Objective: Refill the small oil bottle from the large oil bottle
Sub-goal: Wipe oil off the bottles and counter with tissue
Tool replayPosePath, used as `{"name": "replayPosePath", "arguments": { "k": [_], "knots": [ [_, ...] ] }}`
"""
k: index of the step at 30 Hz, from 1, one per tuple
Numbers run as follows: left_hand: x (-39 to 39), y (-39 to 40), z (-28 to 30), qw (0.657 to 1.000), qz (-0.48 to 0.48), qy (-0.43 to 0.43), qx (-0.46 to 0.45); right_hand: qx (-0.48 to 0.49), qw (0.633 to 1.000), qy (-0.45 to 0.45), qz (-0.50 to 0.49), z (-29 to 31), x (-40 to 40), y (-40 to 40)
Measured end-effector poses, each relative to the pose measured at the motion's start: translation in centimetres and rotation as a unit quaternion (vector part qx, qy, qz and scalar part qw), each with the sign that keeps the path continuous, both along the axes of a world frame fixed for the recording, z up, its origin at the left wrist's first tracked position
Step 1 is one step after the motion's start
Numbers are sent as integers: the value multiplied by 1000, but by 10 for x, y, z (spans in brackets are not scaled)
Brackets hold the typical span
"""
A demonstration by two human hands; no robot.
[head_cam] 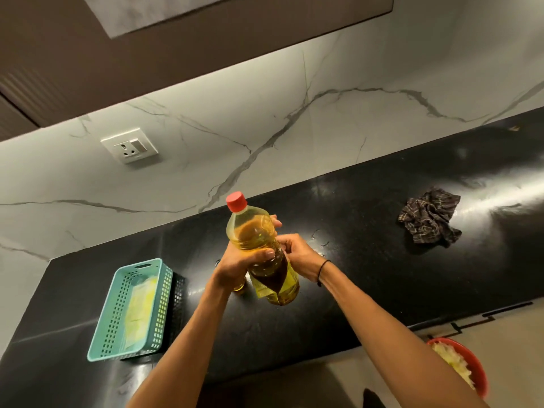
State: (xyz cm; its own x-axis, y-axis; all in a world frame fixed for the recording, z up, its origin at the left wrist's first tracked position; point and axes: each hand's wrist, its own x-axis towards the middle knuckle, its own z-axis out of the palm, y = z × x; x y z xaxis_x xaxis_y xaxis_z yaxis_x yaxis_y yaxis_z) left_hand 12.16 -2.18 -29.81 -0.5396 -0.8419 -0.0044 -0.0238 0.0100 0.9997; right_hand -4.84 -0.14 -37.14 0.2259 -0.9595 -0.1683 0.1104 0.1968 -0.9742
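Observation:
The large oil bottle (259, 245) is clear plastic, full of yellow oil, with a red cap (236, 201) screwed on. It is held above the black counter (368, 260), tilted with the cap toward the wall. My left hand (240, 262) grips its middle from the left, thumb across the front. My right hand (297, 256) grips it from the right, fingers curled round the far side. Just below my left wrist a small part of the small oil bottle (239, 288) shows on the counter; most of it is hidden.
A teal plastic basket (132, 310) holding something pale yellow sits at the left of the counter. A crumpled dark checked cloth (428, 217) lies at the right. A red bowl (462, 366) of pale shredded food is at bottom right. A wall socket (129, 145) is on the marble backsplash.

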Motion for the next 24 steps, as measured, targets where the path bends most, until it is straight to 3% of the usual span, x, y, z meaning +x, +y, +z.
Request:
{"name": "replayPosePath", "arguments": {
  "k": [3, 10, 16, 24],
  "knots": [
    [2, 3, 12, 999, 5, 24, 26, 92, 992, -88, 26, -8, 3, 10],
    [7, 11, 29, 993, 49, 82, 70, 205, 932, -283, -97, -6, 29, 33],
    [20, 6, 31, 983, 143, 101, 59, 228, 884, -353, -207, -7, 49, 47],
    [30, -2, 43, 977, 187, 97, 18, 183, 853, -321, -369, 17, 61, 48]
  ]
}}
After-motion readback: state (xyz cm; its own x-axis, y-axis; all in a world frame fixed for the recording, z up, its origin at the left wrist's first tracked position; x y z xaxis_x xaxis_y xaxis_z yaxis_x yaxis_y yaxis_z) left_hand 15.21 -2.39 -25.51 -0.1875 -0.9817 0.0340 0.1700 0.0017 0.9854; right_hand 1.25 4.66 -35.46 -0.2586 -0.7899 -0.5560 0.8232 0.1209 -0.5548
